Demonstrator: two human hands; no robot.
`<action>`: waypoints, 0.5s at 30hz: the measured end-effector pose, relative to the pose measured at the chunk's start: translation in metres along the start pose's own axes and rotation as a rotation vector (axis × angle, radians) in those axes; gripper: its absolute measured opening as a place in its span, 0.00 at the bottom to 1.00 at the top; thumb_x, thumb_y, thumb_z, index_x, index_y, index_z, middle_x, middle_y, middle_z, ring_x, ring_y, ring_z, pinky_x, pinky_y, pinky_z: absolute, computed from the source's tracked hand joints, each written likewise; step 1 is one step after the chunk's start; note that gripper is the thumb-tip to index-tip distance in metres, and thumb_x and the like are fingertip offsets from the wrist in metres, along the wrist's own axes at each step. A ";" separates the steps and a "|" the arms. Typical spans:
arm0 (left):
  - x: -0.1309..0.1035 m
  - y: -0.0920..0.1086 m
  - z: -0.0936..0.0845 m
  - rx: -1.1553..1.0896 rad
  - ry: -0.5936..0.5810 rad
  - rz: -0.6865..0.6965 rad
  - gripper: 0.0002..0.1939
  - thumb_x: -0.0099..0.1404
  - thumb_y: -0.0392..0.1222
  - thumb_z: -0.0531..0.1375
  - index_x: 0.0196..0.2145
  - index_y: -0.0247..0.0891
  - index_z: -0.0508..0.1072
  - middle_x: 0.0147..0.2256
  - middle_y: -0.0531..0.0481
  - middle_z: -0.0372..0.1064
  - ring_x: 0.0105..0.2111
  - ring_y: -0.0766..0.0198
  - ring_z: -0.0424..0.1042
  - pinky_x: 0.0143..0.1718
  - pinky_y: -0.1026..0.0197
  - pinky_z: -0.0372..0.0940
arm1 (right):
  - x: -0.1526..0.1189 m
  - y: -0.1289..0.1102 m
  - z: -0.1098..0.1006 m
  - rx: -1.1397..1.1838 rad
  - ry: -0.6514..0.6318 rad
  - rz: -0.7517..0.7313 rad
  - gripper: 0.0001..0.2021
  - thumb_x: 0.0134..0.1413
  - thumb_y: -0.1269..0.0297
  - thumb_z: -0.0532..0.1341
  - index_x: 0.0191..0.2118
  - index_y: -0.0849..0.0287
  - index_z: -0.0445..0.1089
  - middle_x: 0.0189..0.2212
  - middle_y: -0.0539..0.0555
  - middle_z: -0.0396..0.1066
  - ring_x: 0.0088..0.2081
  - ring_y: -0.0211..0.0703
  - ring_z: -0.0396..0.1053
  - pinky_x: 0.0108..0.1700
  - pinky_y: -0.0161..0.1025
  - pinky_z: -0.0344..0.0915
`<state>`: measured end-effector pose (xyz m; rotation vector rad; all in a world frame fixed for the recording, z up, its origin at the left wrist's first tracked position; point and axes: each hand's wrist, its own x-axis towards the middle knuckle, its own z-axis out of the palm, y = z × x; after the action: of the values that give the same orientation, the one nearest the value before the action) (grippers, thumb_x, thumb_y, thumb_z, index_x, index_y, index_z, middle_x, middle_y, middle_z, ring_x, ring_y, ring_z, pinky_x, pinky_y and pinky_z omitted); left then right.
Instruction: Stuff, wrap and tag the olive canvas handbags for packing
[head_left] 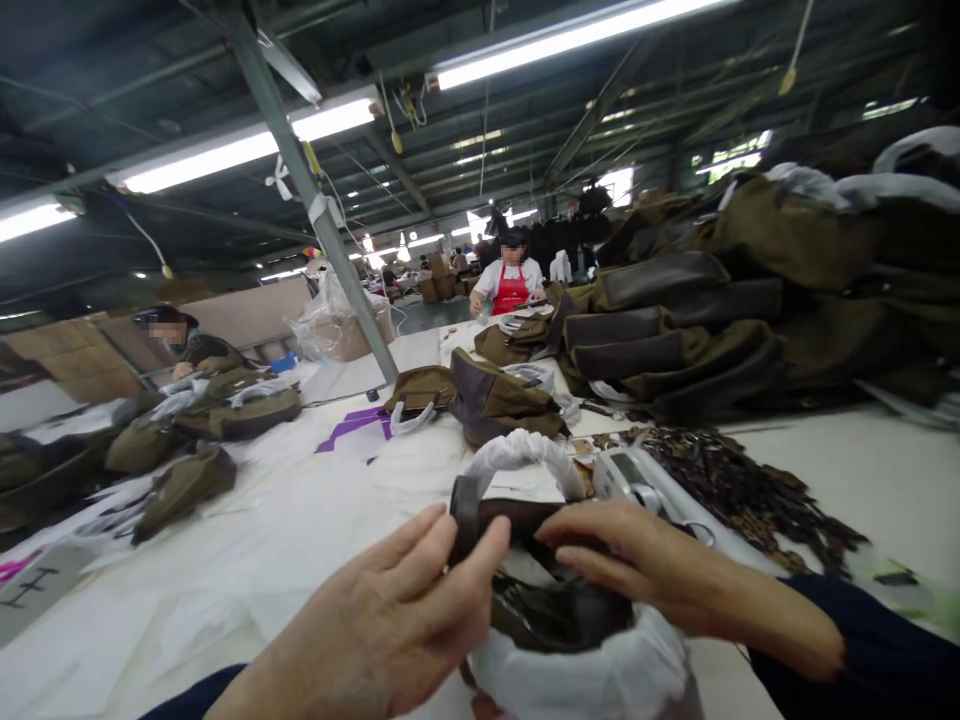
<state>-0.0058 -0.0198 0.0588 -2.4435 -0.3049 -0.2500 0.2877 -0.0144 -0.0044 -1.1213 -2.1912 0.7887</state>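
Bag (551, 605) at table (847, 465), between the hands, mouth up. Left hand (397, 610) pinches its rim beside the far handle (517, 452). Right hand (637, 555) over the mouth's right side, fingers bent; grip unclear.

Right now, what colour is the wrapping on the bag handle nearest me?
White; the wrapping shows best in the head view.

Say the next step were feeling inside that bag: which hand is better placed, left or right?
Probably the right hand: its fingers extend over the opening of the bag. The left hand seems busy pinching the bag's edge beside the far white-wrapped handle.
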 end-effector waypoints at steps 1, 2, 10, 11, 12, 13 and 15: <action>0.012 0.002 0.003 -0.020 -0.023 0.069 0.13 0.69 0.34 0.55 0.48 0.37 0.75 0.64 0.46 0.60 0.55 0.51 0.66 0.63 0.49 0.57 | 0.000 0.002 -0.001 0.013 0.029 0.012 0.13 0.65 0.58 0.57 0.50 0.53 0.75 0.43 0.54 0.76 0.42 0.46 0.72 0.44 0.37 0.65; 0.021 0.004 0.008 -0.044 -0.037 0.122 0.13 0.69 0.34 0.55 0.48 0.37 0.75 0.64 0.46 0.61 0.55 0.51 0.66 0.63 0.49 0.57 | -0.001 0.004 -0.002 0.023 0.043 0.025 0.13 0.65 0.59 0.56 0.49 0.53 0.75 0.41 0.54 0.77 0.40 0.46 0.72 0.43 0.37 0.65; 0.049 0.019 0.054 -0.295 -0.190 0.307 0.13 0.72 0.41 0.54 0.44 0.40 0.78 0.59 0.49 0.65 0.58 0.53 0.64 0.64 0.57 0.56 | -0.024 0.002 -0.008 -0.028 -0.289 -0.031 0.08 0.62 0.64 0.59 0.36 0.56 0.75 0.29 0.49 0.74 0.29 0.38 0.66 0.32 0.33 0.58; 0.052 0.021 0.058 -0.302 -0.194 0.324 0.12 0.72 0.39 0.54 0.43 0.40 0.78 0.59 0.49 0.66 0.58 0.53 0.64 0.64 0.57 0.56 | -0.026 0.002 -0.008 -0.026 -0.298 -0.040 0.08 0.62 0.64 0.58 0.35 0.56 0.75 0.28 0.49 0.73 0.29 0.37 0.66 0.32 0.33 0.58; 0.055 0.023 0.062 -0.302 -0.191 0.345 0.12 0.72 0.38 0.54 0.42 0.40 0.79 0.58 0.48 0.66 0.59 0.52 0.63 0.64 0.56 0.56 | -0.027 0.002 -0.008 -0.024 -0.304 -0.046 0.09 0.63 0.64 0.57 0.34 0.56 0.75 0.28 0.48 0.72 0.28 0.37 0.65 0.32 0.33 0.57; 0.059 0.025 0.066 -0.293 -0.186 0.351 0.13 0.72 0.38 0.54 0.43 0.38 0.79 0.59 0.47 0.66 0.59 0.52 0.63 0.65 0.56 0.55 | -0.028 0.002 -0.009 -0.028 -0.306 -0.047 0.10 0.63 0.64 0.57 0.33 0.57 0.74 0.26 0.48 0.71 0.27 0.36 0.63 0.31 0.33 0.56; 0.066 0.031 0.072 -0.265 -0.189 0.322 0.14 0.72 0.37 0.53 0.46 0.34 0.78 0.60 0.43 0.64 0.60 0.51 0.62 0.65 0.55 0.54 | -0.029 0.002 -0.011 -0.044 -0.310 -0.041 0.11 0.63 0.64 0.57 0.30 0.57 0.73 0.24 0.47 0.68 0.25 0.35 0.60 0.29 0.33 0.54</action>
<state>0.0734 0.0120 0.0021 -2.7364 0.0484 0.0872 0.3107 -0.0350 -0.0044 -1.0265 -2.4880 0.9539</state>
